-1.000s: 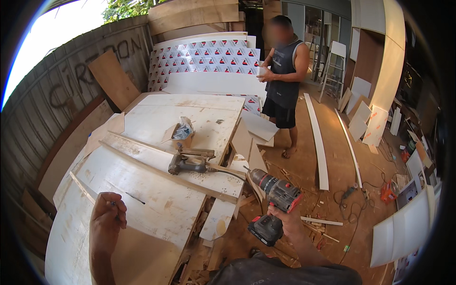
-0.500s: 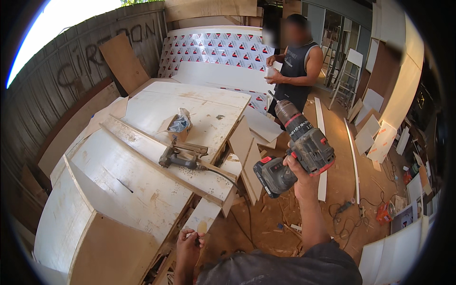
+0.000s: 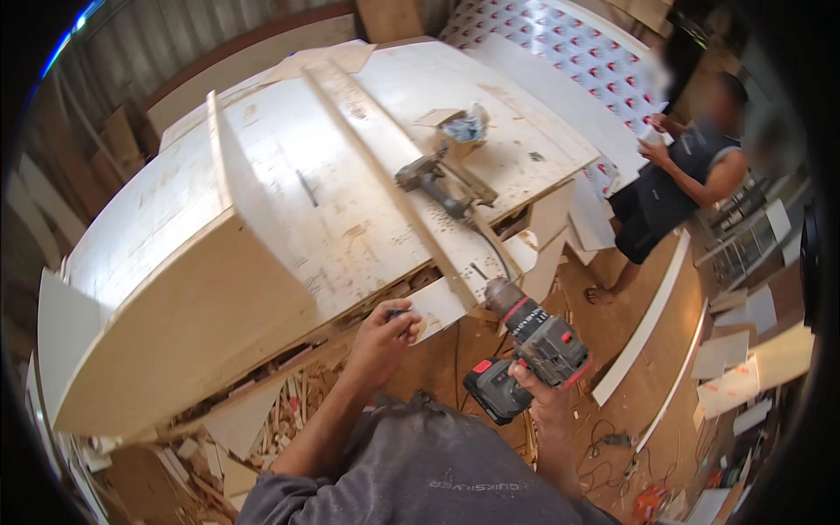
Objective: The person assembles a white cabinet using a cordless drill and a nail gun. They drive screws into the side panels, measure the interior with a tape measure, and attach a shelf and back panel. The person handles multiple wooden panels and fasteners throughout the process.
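Note:
My right hand point(image 3: 544, 401) is wrapped round the handle of a black and red cordless drill point(image 3: 549, 343). The drill's thin bit points up and to the left, towards the table edge. My left hand point(image 3: 378, 348) is closed beside the edge of the white worktable point(image 3: 289, 262), pinching a small dark piece too small to name. A thin tan round piece point(image 3: 427, 325) shows just beyond its fingers; I cannot tell whether they touch it. On a wooden strip across the tabletop rests a nail gun point(image 3: 429, 182) with its hose, apart from both hands.
An opened cardboard box point(image 3: 457, 144) with a plastic bag stands behind the nail gun. A curved wooden piece point(image 3: 188, 324) rises at the table's left. At the right, a person point(image 3: 687, 171) stands holding something white. Wood scraps point(image 3: 302, 407) and long white strips point(image 3: 643, 324) lie below.
The view has swung left and downward, so the table and the person appear further right. My left hand has come up nearer the drill; both hands keep their hold.

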Tool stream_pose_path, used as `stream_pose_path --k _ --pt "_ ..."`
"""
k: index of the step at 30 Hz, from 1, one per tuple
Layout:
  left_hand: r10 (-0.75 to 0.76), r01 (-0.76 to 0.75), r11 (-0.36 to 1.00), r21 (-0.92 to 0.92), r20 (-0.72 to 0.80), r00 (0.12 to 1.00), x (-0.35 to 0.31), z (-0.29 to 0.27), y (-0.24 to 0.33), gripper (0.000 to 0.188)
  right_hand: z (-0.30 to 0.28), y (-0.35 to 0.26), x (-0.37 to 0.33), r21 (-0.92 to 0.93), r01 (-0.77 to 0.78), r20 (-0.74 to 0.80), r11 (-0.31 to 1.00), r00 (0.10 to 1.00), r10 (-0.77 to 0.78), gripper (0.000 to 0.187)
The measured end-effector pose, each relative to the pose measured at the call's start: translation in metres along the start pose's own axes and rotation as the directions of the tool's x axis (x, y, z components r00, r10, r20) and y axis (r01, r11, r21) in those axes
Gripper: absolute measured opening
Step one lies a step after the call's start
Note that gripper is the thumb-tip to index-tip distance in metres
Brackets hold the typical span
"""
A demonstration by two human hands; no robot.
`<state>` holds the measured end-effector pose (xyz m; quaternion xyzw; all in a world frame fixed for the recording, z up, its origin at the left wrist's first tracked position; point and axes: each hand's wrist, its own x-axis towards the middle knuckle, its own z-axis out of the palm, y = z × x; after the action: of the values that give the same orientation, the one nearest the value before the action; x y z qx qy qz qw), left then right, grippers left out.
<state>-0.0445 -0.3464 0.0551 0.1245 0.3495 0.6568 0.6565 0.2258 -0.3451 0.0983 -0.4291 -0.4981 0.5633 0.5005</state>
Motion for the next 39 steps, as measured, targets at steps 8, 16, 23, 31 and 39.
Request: stream_pose_path --k 8,16,23,31,39 --pt "-0.030 0.030 0.999 -0.011 0.005 1.000 -0.006 -0.033 0.025 0.012 0.010 -0.112 0.084 -0.127 0.508 -0.448 0.852 0.737 -0.506 0.030" --pt "-0.069 0.071 0.997 -0.016 0.104 0.992 -0.008 -0.048 0.072 0.005 0.021 -0.190 0.111 -0.212 0.725 -0.435 0.656 0.531 -0.727 0.030" --pt "-0.003 0.014 0.991 -0.134 0.080 0.997 0.010 -0.040 0.091 0.005 0.093 -0.032 0.017 -0.103 0.337 -0.171 0.936 0.921 -0.351 0.036" --pt "0.044 -0.052 0.975 -0.217 -0.041 0.998 0.005 -0.091 0.090 0.007 0.158 0.055 -0.027 -0.143 -0.046 0.194 0.989 0.978 0.074 0.037" --pt "0.034 -0.051 0.990 -0.129 -0.135 0.990 -0.007 -0.126 0.101 0.006 0.192 0.070 -0.038 -0.212 -0.245 0.193 0.946 0.938 0.286 0.046"
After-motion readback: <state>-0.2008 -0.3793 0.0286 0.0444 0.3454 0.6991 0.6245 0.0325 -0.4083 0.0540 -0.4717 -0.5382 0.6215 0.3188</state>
